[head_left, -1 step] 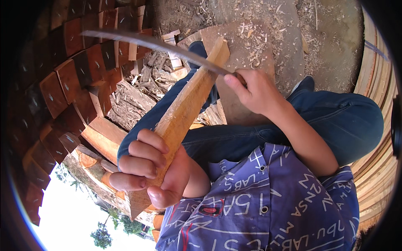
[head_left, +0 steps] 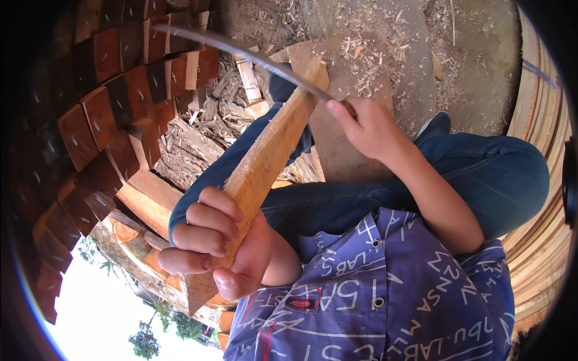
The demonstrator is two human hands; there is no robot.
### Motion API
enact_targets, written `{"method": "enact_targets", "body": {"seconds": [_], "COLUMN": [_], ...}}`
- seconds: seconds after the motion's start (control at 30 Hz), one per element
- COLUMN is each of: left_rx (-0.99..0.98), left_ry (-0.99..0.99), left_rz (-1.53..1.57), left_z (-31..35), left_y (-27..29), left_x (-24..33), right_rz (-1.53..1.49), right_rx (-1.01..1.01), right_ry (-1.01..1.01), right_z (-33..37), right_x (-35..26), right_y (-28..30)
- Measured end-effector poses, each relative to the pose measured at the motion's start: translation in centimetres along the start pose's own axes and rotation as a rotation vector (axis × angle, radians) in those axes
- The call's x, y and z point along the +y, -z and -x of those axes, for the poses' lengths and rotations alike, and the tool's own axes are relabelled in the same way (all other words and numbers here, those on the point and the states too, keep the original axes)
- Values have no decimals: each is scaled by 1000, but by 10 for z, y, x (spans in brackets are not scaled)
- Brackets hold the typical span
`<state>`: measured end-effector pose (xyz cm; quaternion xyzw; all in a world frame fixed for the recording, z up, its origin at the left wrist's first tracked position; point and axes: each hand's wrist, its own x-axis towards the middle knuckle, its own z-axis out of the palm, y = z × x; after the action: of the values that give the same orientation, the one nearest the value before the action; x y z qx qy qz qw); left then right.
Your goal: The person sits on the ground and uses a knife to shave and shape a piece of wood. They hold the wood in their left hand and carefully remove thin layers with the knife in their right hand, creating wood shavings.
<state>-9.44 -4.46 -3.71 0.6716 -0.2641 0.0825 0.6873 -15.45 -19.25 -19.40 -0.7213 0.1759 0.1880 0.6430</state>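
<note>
My left hand (head_left: 214, 234) is wrapped round the lower end of a long, squared piece of pale yellow wood (head_left: 272, 144). The wood slants up and away to the right, and its far end rests over a flat board (head_left: 349, 147) on the ground. My right hand (head_left: 370, 127) grips the handle of a machete (head_left: 241, 55), most of the handle hidden in my fingers. Its long, thin blade points left and crosses the wood close to the far end. Whether the edge touches the wood I cannot tell.
Stacked reddish-brown wood blocks (head_left: 99, 117) rise at my left. Long pale planks (head_left: 539, 198) are piled along the right. Shavings (head_left: 361, 54) litter the board and the ground ahead. Bark scraps (head_left: 192, 147) and a small wood offcut (head_left: 248, 79) lie beyond my bent legs (head_left: 475, 168).
The machete's blade has swung slightly, its tip moving up and to the right. My right hand has shifted a little; my left hand keeps its hold on the wood.
</note>
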Motion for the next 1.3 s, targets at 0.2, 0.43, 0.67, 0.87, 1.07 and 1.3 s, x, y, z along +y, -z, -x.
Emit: {"method": "enact_targets", "body": {"seconds": [0.2, 0.43, 0.67, 0.87, 1.07, 1.3], "left_rx": [-95, -322, -424, -401, -391, -416], "left_ry": [-8, 147, 148, 126, 129, 130], "left_rz": [75, 263, 321, 285, 285, 309], "left_z": [2, -10, -14, -12, -17, -13], "left_y": [-7, 0, 4, 5, 0, 4], "left_x": [0, -2, -4, -7, -3, -4], "right_rz": [-133, -67, -82, -100, -63, 84], "right_rx": [24, -119, -9, -37, 19, 13], "right_ry": [-77, 76, -100, 3, -170, -10], "right_z": [12, 35, 19, 31, 17, 30], "right_x": [-7, -54, -1, -23, 6, -17], "right_y": [2, 22, 13, 11, 7, 17]}}
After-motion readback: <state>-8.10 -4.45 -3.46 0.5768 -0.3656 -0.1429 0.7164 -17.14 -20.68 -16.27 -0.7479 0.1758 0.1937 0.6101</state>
